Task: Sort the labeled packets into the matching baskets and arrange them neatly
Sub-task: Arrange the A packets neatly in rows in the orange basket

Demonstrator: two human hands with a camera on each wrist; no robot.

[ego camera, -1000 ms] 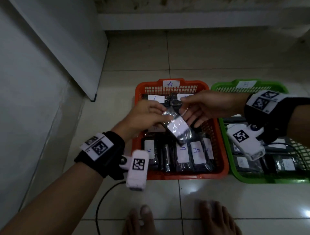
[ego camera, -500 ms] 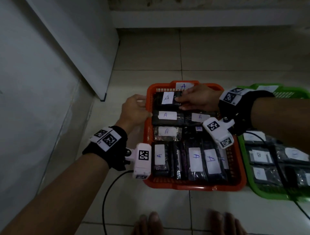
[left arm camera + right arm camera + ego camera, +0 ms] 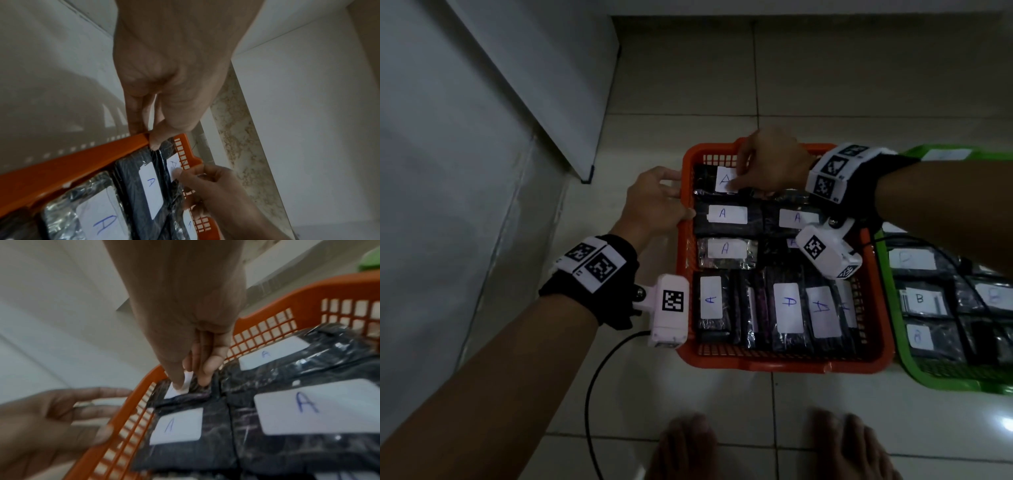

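The glossy floor (image 3: 688, 85) tiles carried a rectangular orange basket (image 3: 784, 365) of plastic lattice; at its 3 o'clock stood a green basket (image 3: 914, 368) of the same make. Dark, crinkly film packets with white paper labels filled both. The left hand (image 3: 654, 202) clasped the orange rim at 9 o'clock, thumb over the lip, fingers outside. The right hand (image 3: 770, 164), fingers bent, pressed on the packet (image 3: 709, 178) at 11 o'clock, fingertips on its "A" label (image 3: 724, 179), seemingly pinching the label's edge, though blur hid the hold.
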